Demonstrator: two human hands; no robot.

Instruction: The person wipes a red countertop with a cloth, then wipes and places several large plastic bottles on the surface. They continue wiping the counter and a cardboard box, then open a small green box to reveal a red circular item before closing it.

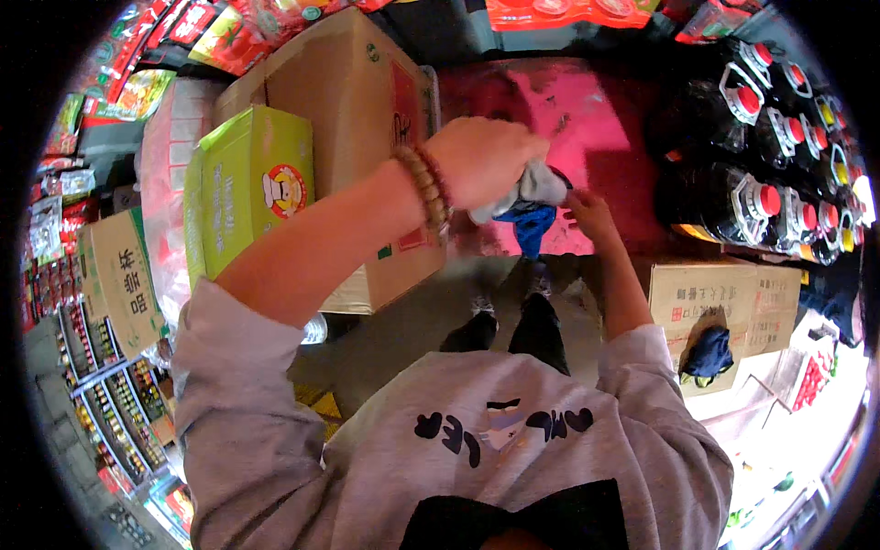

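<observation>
My left hand (pixel 491 161), with beaded bracelets at the wrist, is closed on a bunched grey and blue cloth (pixel 533 227). The cloth hangs over a pink-red surface (pixel 560 110), its blue end pointing down toward my feet. Beside the cloth's right side is my right hand (pixel 590 213), fingertips at its dark edge. Whether those fingers pinch the cloth is hard to make out. The left hand hides part of the bundle.
A large cardboard box (pixel 344 89) and a green box (pixel 227 199) stand at left. Several dark bottles with red caps (pixel 749 199) crowd the right, above a carton (pixel 701 289) with a dark blue cloth bag (pixel 709 354) against it. Packaged goods (pixel 234 41) line the upper left.
</observation>
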